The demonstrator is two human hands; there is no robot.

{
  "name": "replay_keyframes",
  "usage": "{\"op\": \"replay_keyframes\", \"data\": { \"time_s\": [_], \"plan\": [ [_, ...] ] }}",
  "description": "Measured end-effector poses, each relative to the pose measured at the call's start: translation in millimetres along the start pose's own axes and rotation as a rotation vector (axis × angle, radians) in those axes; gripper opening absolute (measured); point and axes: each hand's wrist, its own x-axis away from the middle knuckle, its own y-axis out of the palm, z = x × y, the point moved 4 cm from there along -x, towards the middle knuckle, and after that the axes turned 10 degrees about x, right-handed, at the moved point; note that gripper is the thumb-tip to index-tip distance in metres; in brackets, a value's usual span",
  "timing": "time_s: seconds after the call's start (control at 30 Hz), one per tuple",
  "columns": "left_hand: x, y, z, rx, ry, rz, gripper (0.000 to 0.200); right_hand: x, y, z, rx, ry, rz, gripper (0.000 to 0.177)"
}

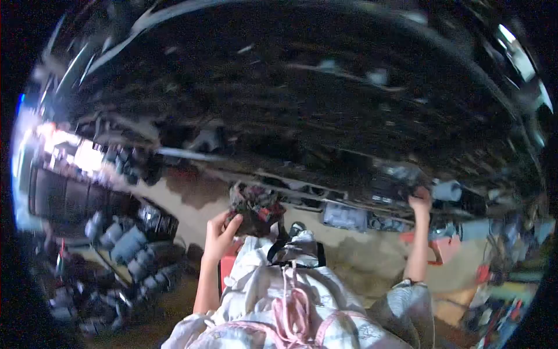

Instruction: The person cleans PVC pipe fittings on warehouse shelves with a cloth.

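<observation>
My left hand (pixel 223 230) is closed on the edge of a dark, crumpled bundle (pixel 254 208) with bits of red and grey, held in front of my body. Out to the right, my right hand (pixel 419 201) reaches up to the dark shelf edge, beside a pale cylindrical thing (pixel 447 191). Its fingers are blurred and partly lost in shadow, so what they touch is unclear.
Dark, blurred racks (pixel 279 110) stretch across the top. Grey cylindrical parts (pixel 129 244) are heaped at the lower left. A translucent bin (pixel 344 216) stands below the shelf edge. At the right are a reddish tray (pixel 446 249) and mixed items. Something red (pixel 226 264) is beside my left forearm.
</observation>
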Motion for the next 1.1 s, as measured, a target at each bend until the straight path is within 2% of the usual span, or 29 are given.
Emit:
{"op": "replay_keyframes", "data": {
  "time_s": [0.1,0.13,0.23,0.27,0.37,0.47,0.57,0.6,0.7,0.77,0.87,1.0,1.03,1.1],
  "plan": [
    [9,-27,-5,0.037,-0.008,0.127,0.018,-11,29,19,-0.113,-0.010,0.182,0.027],
    [10,-39,-15,0.156,-0.010,0.176,0.018,-13,37,23,-0.165,-0.030,0.275,0.024],
    [14,-64,-18,0.232,-0.125,0.302,0.020,-23,57,21,-0.304,-0.139,0.615,0.018],
    [9,-83,-53,0.150,-0.005,0.314,0.024,-21,37,15,-0.320,-0.099,0.680,0.019],
    [-4,-109,-67,0.180,-0.024,0.323,0.028,-3,-33,-65,-0.445,-0.099,0.785,0.022],
    [-19,-151,-64,0.323,-0.004,0.325,0.028,31,-96,-192,-0.664,-0.280,0.762,0.025],
    [-37,-216,-59,0.215,0.032,0.360,0.030,76,-133,-353,-0.818,-0.581,0.522,0.028],
    [-47,-237,-71,0.232,0.174,0.399,0.031,95,-139,-407,-0.840,-0.682,0.378,0.029],
    [-52,-319,-41,0.028,0.203,0.470,0.034,136,-134,-547,-0.813,-0.880,-0.111,0.032],
    [-57,-365,-32,0.066,0.273,0.521,0.035,153,-123,-615,-0.745,-0.914,-0.400,0.034],
    [-56,-419,-18,0.026,0.358,0.612,0.034,166,-111,-679,-0.637,-0.846,-0.728,0.037],
    [-68,-459,-29,0.040,0.291,0.620,0.023,159,-117,-724,-0.591,-0.725,-0.988,0.042],
    [-72,-464,-25,0.105,0.348,0.625,0.019,154,-124,-738,-0.598,-0.737,-1.032,0.043],
    [-87,-473,-43,0.242,0.290,0.608,0.020,162,-177,-771,-0.704,-0.876,-1.130,0.045]
  ]
}}
